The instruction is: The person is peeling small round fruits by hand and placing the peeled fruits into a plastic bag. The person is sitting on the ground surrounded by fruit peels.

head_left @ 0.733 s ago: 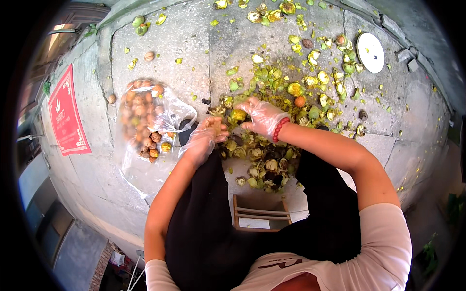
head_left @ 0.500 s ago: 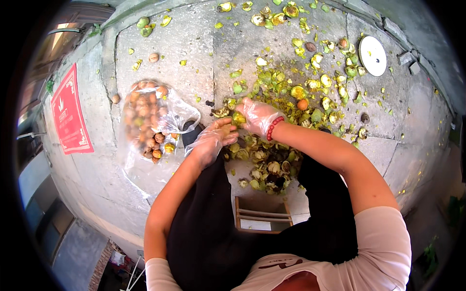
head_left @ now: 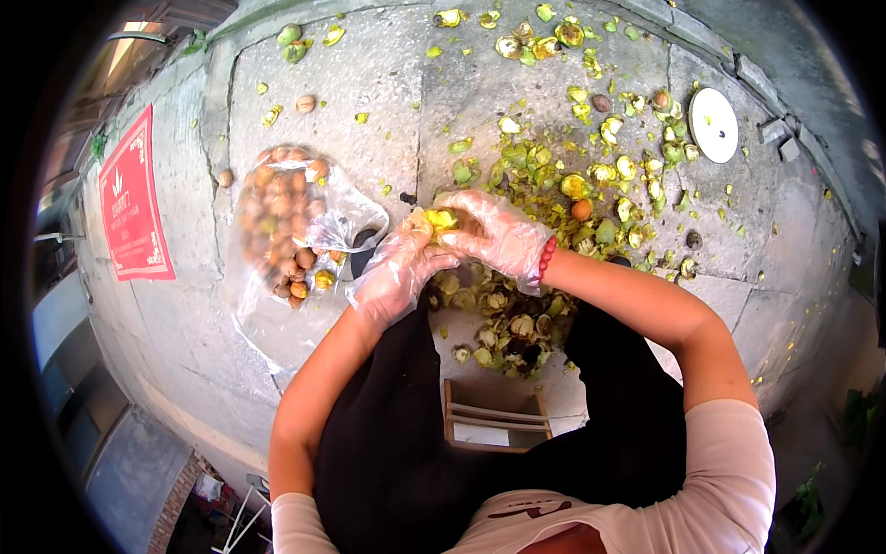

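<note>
Both my hands wear thin clear plastic gloves and meet in front of my knees. Between them is a yellow walnut husk (head_left: 441, 220), partly hidden by fingers, so I cannot see whether a nut is inside. My left hand (head_left: 392, 268) grips it from the left, fingers curled. My right hand (head_left: 498, 238), with a red bead bracelet (head_left: 546, 257) at the wrist, closes on it from the right. Beside my left hand lies a clear plastic bag (head_left: 346, 208) holding many brown walnuts (head_left: 277, 203). Below my hands, between my legs, is a heap of split husks (head_left: 503, 323).
Green and yellow husk pieces (head_left: 526, 171) litter the concrete ahead and right, with an orange-brown walnut (head_left: 580, 210) among them. A white round lid-like disc (head_left: 713, 126) lies far right. A red printed sheet (head_left: 137, 208) is far left. A wooden stool (head_left: 498, 420) stands under me.
My right hand has drawn back from the husk pile and turned inward against my left. Both hands now close around the yellow husk, raised slightly nearer me. The view has shifted a little.
</note>
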Motion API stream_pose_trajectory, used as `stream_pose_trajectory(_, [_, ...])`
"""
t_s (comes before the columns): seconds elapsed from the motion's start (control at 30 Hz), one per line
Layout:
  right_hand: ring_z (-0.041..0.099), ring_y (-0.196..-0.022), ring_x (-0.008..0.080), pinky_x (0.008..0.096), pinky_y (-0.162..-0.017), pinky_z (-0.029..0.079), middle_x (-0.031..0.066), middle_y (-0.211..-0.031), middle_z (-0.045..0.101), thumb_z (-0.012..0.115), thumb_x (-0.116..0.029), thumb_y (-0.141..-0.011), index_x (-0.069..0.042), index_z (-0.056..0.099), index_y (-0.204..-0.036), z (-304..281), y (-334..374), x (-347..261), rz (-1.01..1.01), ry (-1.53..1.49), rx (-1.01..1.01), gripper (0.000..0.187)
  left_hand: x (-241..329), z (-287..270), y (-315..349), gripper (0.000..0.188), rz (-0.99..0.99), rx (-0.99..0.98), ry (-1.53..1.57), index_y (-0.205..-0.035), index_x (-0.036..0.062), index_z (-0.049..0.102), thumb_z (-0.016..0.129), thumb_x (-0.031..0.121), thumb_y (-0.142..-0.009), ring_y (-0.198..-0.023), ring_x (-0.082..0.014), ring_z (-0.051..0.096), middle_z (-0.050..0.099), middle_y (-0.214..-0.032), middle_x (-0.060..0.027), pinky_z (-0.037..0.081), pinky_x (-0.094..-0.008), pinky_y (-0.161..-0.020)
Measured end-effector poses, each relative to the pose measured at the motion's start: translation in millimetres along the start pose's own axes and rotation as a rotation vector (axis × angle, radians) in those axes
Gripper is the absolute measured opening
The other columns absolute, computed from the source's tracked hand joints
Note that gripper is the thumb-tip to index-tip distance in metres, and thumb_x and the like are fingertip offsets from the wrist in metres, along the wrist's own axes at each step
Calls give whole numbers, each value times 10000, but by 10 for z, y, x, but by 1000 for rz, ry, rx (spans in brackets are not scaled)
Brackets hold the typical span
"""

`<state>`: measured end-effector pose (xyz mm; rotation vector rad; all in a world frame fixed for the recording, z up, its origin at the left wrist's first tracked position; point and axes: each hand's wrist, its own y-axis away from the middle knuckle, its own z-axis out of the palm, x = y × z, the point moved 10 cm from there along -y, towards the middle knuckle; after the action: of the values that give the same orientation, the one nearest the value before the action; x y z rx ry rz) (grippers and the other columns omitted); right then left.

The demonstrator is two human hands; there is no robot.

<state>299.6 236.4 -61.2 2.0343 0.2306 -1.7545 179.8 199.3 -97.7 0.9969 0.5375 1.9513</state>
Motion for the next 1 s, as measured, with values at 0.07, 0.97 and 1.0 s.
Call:
stream_pose_trajectory(0.07, [583, -924, 205, 345, -827, 481, 104, -1042, 604, 566, -270, -975, -55, 554, -1217, 1, 14, 35, 42, -71, -8, 324, -13, -28, 23, 345, -12, -1, -53, -1310, 30, 448, 459, 241, -1038, -964, -229, 656, 619, -1119, -144, 546, -333, -845])
stream_pose_trajectory(0.97, [414, -599, 47, 208, -540, 368, -24, -794, 508, 376, -261, -1062, -88, 551, -1113, -187, 16, -785, 69, -498, 129, 251, 1009, 803, 549, 504, 735, 105, -598, -1206, 57, 482, 791, 68, -809, -1045, -156, 543, 506, -1173, -52, 467, -314, -921])
stream_pose_trajectory(1.0, [411, -595, 45, 207, -537, 365, -24, -792, 507, 377, -263, -1062, -88, 548, -1110, -185, 28, -790, 91, -512, 131, 250, 1012, 807, 548, 502, 743, 102, -622, -1205, 55, 484, 791, 63, -807, -1044, -156, 544, 510, -1171, -54, 467, -315, -923])
